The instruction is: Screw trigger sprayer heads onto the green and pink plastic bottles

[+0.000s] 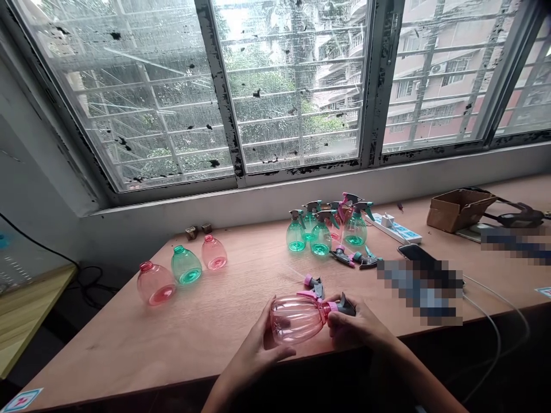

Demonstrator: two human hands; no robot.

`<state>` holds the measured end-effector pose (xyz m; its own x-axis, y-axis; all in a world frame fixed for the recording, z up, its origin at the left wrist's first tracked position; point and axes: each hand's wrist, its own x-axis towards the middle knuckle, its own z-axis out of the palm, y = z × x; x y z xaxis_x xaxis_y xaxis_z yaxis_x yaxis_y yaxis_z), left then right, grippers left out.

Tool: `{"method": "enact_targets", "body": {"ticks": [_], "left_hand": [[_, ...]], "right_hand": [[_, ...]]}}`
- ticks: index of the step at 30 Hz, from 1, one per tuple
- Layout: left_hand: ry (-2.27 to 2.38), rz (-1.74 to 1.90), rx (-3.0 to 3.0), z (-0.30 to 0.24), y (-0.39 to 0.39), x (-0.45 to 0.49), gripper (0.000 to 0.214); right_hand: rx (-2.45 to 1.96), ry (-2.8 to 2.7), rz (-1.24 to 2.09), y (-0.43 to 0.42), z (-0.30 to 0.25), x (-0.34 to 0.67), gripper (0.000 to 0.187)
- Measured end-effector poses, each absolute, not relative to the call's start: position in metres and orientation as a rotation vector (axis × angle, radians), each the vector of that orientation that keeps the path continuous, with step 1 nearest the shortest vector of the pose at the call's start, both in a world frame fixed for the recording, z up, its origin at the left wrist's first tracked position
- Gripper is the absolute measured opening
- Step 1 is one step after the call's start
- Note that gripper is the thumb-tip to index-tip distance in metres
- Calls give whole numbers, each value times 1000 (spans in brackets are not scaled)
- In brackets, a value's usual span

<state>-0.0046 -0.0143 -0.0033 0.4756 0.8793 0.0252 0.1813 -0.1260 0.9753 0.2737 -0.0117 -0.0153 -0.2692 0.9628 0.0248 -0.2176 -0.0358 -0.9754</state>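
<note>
A clear pink spray bottle (295, 316) lies on its side near the table's front edge, held between both hands. My left hand (258, 350) cups its round body from the left and below. My right hand (359, 327) is wrapped round the bottle's neck and the pink and grey trigger head (344, 304). Another loose trigger head (314, 284) lies just behind the bottle.
Three headless bottles stand at the left: pink (155, 284), green (186, 265), pink (214, 252). Several assembled spray bottles (325, 232) cluster mid-table, loose trigger heads (355, 258) beside them. A power strip (396, 226), phone (419, 255) and cardboard box (458, 209) lie to the right.
</note>
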Motion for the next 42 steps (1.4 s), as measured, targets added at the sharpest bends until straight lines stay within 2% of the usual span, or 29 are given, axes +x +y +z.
{"method": "enact_targets", "body": {"ticks": [4,19,24,29,38,42], "left_hand": [[953,784,1624,-5,-13,-5,109],[900,821,1702,3,-19,-1,101],[913,788,1663,1,-19,-3,115],[901,780,1593,-6,-14,-6,103],[836,827,1597,1,-16,-2,110],[850,815,1542,-5,-14,-4,102]], "right_hand": [[-901,-1230,1506,-10,-16,274,46],[-905,-1249,1496,-5,-25,275,44],[-868,-1209,1471,-5,-23,274,43],[-845,-1209,1475,-6,-23,273,41],[-848,-1182,1461,-3,-27,273,41],[-833,-1179,1458,-3,-26,272,41]]}}
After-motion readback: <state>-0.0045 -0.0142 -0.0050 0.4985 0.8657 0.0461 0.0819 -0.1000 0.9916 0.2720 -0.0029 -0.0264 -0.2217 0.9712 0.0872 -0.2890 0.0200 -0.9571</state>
